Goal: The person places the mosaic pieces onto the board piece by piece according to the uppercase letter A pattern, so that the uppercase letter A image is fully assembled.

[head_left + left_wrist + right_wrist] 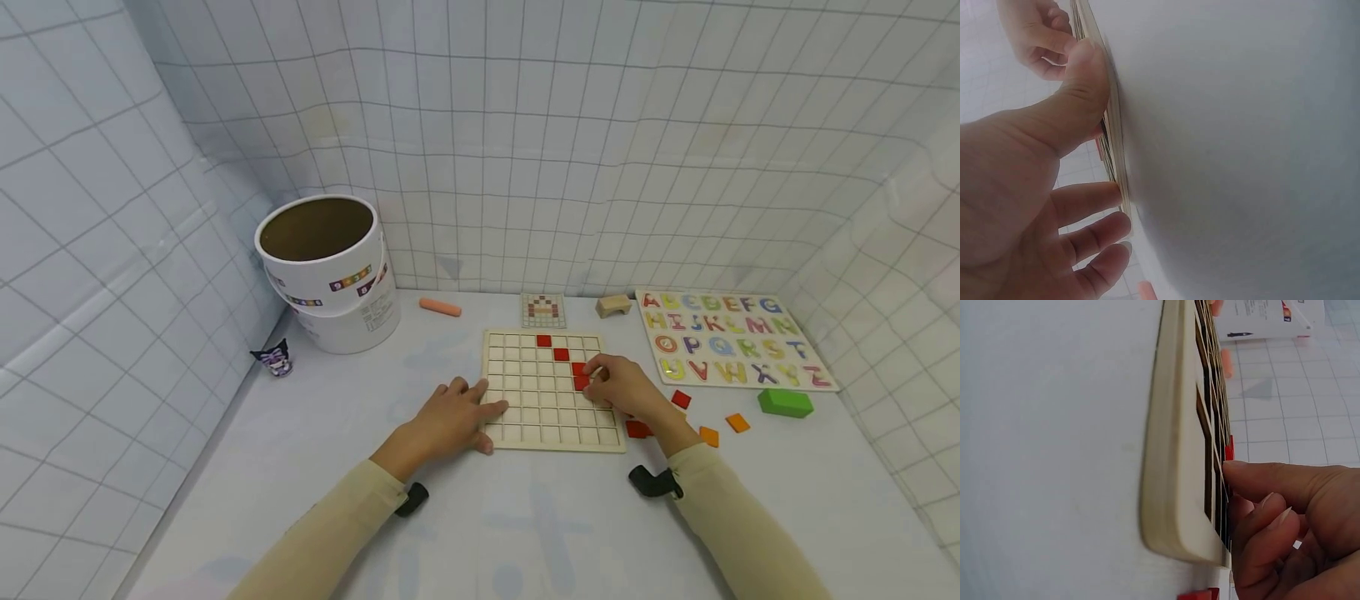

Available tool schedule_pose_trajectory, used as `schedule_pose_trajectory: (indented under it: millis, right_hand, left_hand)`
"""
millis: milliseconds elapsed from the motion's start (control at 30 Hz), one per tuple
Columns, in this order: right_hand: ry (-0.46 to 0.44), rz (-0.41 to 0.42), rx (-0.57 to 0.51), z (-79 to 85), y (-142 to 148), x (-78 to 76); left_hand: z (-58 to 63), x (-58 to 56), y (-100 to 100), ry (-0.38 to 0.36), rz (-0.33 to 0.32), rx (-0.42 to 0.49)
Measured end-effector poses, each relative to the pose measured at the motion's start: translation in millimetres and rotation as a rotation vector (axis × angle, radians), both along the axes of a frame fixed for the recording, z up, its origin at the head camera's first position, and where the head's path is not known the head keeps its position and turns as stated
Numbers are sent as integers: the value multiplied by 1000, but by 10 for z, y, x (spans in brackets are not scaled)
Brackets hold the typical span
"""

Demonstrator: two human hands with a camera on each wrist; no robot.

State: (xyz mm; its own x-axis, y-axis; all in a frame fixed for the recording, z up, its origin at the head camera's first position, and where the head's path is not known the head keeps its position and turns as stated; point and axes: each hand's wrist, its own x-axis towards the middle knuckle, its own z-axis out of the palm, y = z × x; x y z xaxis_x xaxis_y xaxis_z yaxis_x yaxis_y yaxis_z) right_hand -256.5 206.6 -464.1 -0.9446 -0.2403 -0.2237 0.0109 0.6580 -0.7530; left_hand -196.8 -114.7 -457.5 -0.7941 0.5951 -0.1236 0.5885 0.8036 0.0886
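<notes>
A pale wooden grid board point(525, 400) lies flat on the table, with several red square tiles point(561, 355) set in its cells in a slanting line. My left hand point(452, 419) rests at the board's left edge, fingers spread and touching the rim; the left wrist view has the thumb point(1085, 81) against the edge. Over the right side of the board, my right hand point(624, 387) has its thumb and forefinger at the lowest red tile point(581, 383), pinching it in its cell. In the right wrist view, the thumb tip meets a red edge point(1229, 451).
Loose red point(681, 399) and orange tiles point(738, 422) lie right of the board, near a green block point(785, 403) and an alphabet board point(738, 342). Behind are a pattern card point(543, 311), a wooden block point(613, 306) and an orange stick point(440, 307). A white bucket point(337, 292) and a small figure point(274, 358) stand left.
</notes>
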Motion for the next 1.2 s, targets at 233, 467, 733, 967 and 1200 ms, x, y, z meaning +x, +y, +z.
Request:
schedule_pose_trajectory:
  millis: [233,467,733,967,1200]
  right_hand:
    - [21,-1,0,13,24,7]
    - [86,-3,-85,186,399,51]
    - [88,-48,-60,271,1012,191]
    - [70,-60,1,218,1376,290]
    - [50,-23,71,83,1488,274]
  left_hand:
    - [4,-2,3,1,-6,5]
    - [7,-10,9,-5,-1,8]
    - [10,-4,-10,-10,-7,37]
    - [33,3,-8,-9,-10,30]
    - [32,4,-11,-5,-14,31]
